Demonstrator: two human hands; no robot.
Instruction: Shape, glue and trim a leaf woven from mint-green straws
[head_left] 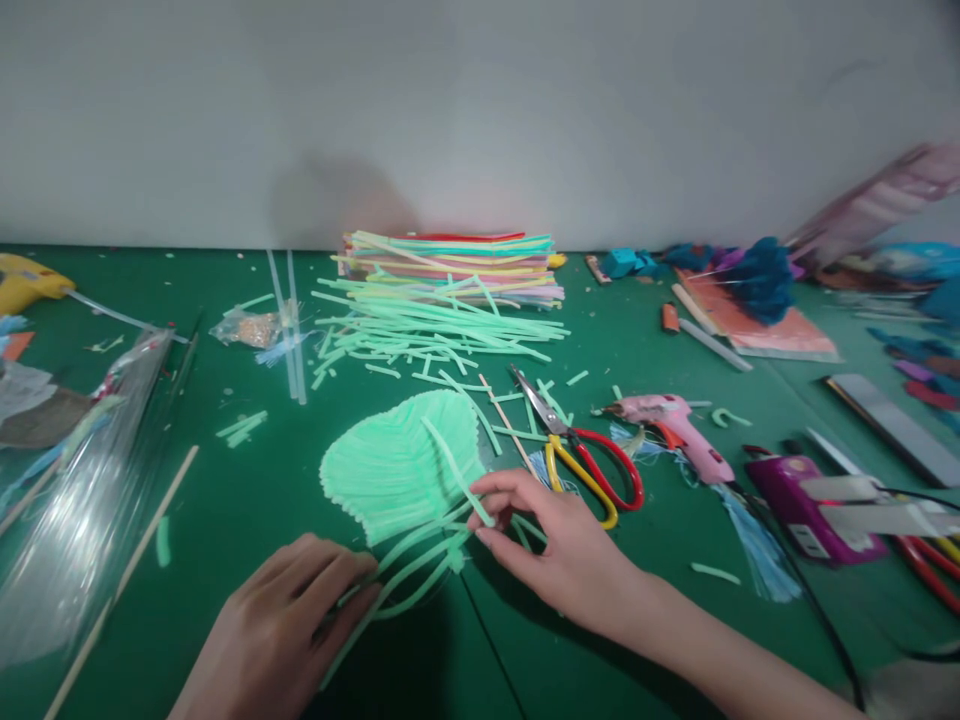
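Note:
A pale green leaf shape made of straws (401, 462) lies flat on the green table (225, 500). My right hand (559, 550) pinches a green straw strip (457, 470) that lies across the leaf. My left hand (281, 625) is closed on curved green straw stems (409, 575) at the leaf's lower edge. Both hands rest near the table's front.
Loose green straw pieces (427, 335) and a stack of coloured straws (457, 262) lie behind the leaf. Scissors with red and yellow handles (581, 450), a pink glue gun (675, 425) and a purple device (799, 505) sit right. A clear plastic bag (82, 500) and wooden stick (127, 570) lie left.

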